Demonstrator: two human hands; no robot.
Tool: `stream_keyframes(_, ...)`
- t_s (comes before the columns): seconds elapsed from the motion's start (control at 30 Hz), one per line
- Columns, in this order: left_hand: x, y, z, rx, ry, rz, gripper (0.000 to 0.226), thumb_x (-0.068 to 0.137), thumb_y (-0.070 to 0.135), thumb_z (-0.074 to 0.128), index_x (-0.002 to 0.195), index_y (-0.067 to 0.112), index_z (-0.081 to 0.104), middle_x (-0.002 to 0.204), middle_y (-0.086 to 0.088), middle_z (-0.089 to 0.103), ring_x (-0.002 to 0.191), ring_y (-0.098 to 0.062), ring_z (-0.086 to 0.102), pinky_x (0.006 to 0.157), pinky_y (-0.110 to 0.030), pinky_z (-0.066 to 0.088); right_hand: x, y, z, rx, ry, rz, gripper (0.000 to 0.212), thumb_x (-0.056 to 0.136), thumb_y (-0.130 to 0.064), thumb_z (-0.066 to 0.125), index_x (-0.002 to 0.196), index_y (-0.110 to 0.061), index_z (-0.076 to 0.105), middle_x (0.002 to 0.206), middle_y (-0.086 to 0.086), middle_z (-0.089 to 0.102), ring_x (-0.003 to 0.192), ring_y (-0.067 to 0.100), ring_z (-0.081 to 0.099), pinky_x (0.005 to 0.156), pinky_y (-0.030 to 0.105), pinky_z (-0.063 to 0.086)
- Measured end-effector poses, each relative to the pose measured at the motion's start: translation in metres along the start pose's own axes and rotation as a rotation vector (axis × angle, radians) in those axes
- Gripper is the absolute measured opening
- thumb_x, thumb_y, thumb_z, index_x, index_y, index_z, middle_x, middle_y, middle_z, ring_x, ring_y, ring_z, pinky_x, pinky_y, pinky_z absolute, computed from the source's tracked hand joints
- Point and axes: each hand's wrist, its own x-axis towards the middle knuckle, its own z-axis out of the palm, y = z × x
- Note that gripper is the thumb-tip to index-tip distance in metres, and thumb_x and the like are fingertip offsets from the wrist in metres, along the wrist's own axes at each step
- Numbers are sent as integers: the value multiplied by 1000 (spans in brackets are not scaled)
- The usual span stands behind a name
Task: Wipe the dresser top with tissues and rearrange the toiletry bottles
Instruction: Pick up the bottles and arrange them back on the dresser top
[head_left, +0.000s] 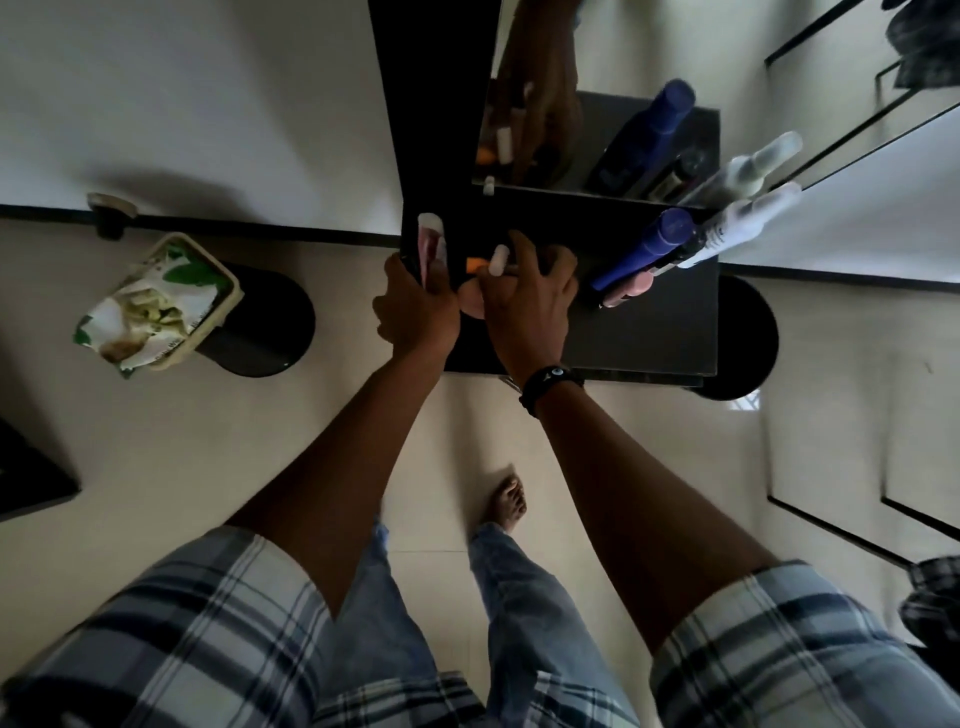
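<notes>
At frame centre the left hand (415, 306) grips a pink-and-white tube (432, 241) at the dark worktop's (649, 335) left edge; bare surface lies open toward lower right. The right hand (524, 304) curls over a small white bottle (498, 260), grasp unclear, with a blue bottle (644, 249) and white spray bottle (743, 223) leaning at right. At left a bin (260, 332) holds crumpled wrappers (150, 306), print unreadable.

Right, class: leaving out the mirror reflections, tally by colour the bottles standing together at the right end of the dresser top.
Blue bottle: 1
White bottle: 1
Pink bottle: 1
Black bottle: 1, partly hidden
Total: 4
</notes>
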Motion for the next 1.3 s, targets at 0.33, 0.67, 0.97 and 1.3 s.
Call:
stream_keyframes(0.33, 0, -11, 5, 88, -52, 91, 60, 94, 24, 56, 145, 8, 29, 137, -20, 30, 123, -34, 45, 95, -34, 47, -15, 19, -18, 161, 79, -3, 54, 87, -24, 67, 138, -15, 50, 148, 15, 28, 136, 30, 31, 105, 29, 28)
stream_keyframes(0.67, -12, -21, 2, 101, -55, 145, 61, 91, 30, 57, 143, 7, 34, 137, -22, 35, 125, -37, 41, 105, -44, 39, -54, 34, -52, 58, 227, -250, 32, 91, -20, 63, 121, -10, 59, 122, 7, 58, 111, 21, 55, 91, 37, 51)
stream_keyframes(0.97, -66, 3, 17, 156, 121, 624, 73, 77, 32, 69, 139, 7, 40, 140, -21, 39, 129, -39, 36, 105, -47, 33, 27, 117, -150, 221, 309, 230, 76, 69, -19, 71, 134, -3, 35, 125, 13, 42, 117, 33, 48, 103, 47, 42)
stream_keyframes(1.3, -83, 52, 82, 78, -348, 696, 104, 64, 28, 86, 143, -3, 25, 143, -22, 30, 133, -32, 34, 109, -30, 29, 84, 115, -149, 326, 74, 165, 88, 61, -32, 89, 123, -8, 31, 120, 8, 57, 110, 21, 59, 95, 41, 53)
